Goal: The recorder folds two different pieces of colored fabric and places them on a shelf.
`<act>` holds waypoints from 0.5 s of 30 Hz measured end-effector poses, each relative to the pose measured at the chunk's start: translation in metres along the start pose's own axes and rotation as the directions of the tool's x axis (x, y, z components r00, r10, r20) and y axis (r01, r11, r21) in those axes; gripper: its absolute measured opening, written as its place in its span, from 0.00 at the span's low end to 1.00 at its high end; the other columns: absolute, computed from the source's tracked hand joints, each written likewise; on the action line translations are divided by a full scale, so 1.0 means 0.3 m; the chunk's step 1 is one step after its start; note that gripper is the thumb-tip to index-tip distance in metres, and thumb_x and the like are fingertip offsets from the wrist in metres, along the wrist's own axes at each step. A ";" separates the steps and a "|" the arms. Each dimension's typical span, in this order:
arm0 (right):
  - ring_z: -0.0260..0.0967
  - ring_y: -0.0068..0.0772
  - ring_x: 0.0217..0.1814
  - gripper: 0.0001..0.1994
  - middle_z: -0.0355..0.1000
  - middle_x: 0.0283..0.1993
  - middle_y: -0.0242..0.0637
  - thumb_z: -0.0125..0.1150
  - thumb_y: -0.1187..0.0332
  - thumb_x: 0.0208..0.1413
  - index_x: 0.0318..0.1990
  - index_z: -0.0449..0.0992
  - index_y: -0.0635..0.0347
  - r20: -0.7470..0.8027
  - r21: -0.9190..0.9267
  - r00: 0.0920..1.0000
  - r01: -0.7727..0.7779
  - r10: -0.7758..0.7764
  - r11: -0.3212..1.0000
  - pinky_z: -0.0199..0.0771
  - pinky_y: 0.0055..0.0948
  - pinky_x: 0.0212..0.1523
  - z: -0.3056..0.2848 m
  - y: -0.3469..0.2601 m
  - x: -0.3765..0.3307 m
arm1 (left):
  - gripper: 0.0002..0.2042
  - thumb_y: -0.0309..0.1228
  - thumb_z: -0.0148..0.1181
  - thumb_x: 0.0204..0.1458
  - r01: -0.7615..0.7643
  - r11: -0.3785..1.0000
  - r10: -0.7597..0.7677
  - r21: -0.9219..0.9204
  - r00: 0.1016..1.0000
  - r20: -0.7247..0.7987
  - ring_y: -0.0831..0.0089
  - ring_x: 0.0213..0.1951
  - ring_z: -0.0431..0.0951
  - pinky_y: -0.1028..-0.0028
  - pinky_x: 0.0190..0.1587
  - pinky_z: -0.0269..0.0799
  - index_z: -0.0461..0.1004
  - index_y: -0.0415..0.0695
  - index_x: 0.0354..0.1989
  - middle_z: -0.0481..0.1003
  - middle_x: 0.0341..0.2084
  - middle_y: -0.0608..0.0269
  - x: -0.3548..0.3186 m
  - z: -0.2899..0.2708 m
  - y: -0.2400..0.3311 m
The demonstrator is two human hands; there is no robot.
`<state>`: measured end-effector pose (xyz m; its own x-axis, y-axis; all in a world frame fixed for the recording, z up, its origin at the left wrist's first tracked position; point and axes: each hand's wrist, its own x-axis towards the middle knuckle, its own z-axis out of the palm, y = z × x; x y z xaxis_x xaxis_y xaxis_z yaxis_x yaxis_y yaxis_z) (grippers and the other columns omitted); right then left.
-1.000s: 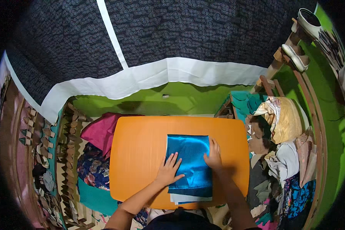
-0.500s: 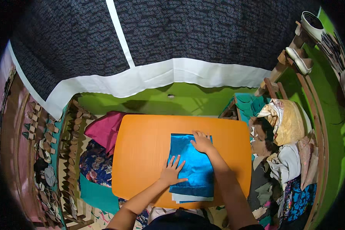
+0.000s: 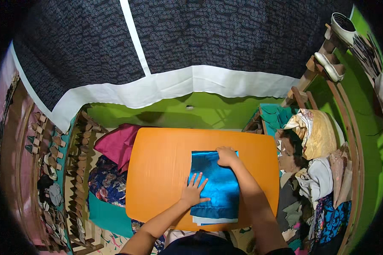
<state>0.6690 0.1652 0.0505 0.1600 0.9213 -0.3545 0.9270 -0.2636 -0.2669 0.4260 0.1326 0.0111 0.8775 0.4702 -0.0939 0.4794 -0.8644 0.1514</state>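
A folded piece of shiny blue satin cloth lies on the orange tabletop, right of its middle. White layers show under its near and left edges. My left hand rests flat on the cloth's left side, fingers spread. At the cloth's far edge, toward its right corner, my right hand has its fingers curled together over the fabric. Its fingertips are partly hidden, and the edge seems to be gripped there.
Magenta cloth, floral cloth and teal cloth lie left of the table. Piled fabrics crowd the right side. Wooden racks with shoe forms stand at the left. A dark patterned curtain hangs beyond the table.
My right hand's fingers, spread flat on the cloth before, are now drawn together at its far edge. The cloth sits slightly farther right and nearer in view. My left hand stays flat on it.
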 end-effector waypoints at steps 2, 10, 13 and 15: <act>0.66 0.49 0.44 0.16 0.68 0.41 0.46 0.53 0.72 0.35 0.38 0.72 0.61 -0.125 0.039 0.987 0.106 -0.101 0.994 0.65 0.41 0.45 -0.006 0.000 -0.032 | 0.43 0.66 0.47 0.36 0.005 0.999 -0.005 -0.051 1.000 -0.010 0.56 0.62 0.46 0.46 0.58 0.41 0.52 0.57 0.61 0.44 0.63 0.56 -0.003 -0.002 -0.002; 0.63 0.41 0.41 0.13 0.66 0.34 0.41 0.54 0.76 0.34 0.34 0.68 0.60 -0.465 -0.206 0.827 0.247 -0.317 0.947 0.60 0.37 0.44 -0.076 -0.116 -0.245 | 0.37 0.50 0.57 0.42 -0.133 0.969 0.111 -0.208 0.987 -0.116 0.50 0.61 0.47 0.49 0.58 0.44 0.51 0.49 0.60 0.46 0.61 0.50 -0.072 -0.001 -0.086; 0.62 0.38 0.39 0.10 0.64 0.32 0.38 0.49 0.75 0.40 0.34 0.68 0.59 -0.569 -0.299 0.712 0.289 -0.412 0.910 0.59 0.36 0.44 -0.088 -0.136 -0.322 | 0.48 0.47 0.67 0.32 0.137 0.854 -0.267 -0.502 0.944 -0.195 0.43 0.58 0.48 0.52 0.58 0.44 0.47 0.32 0.57 0.51 0.53 0.37 -0.101 -0.038 -0.067; 0.63 0.39 0.41 0.13 0.65 0.34 0.39 0.50 0.75 0.39 0.36 0.69 0.60 -0.561 -0.278 0.719 0.304 -0.411 0.911 0.59 0.37 0.45 -0.090 -0.166 -0.381 | 0.48 0.48 0.67 0.31 0.193 0.869 -0.298 -0.455 0.939 -0.172 0.42 0.58 0.47 0.52 0.58 0.43 0.47 0.32 0.57 0.50 0.54 0.37 -0.100 -0.005 -0.055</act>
<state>0.6137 0.0807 0.1286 -0.0756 0.9310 0.3571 0.9876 0.1192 -0.1018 0.3916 0.1331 0.0129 0.6826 0.7299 0.0358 0.5907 -0.5799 0.5611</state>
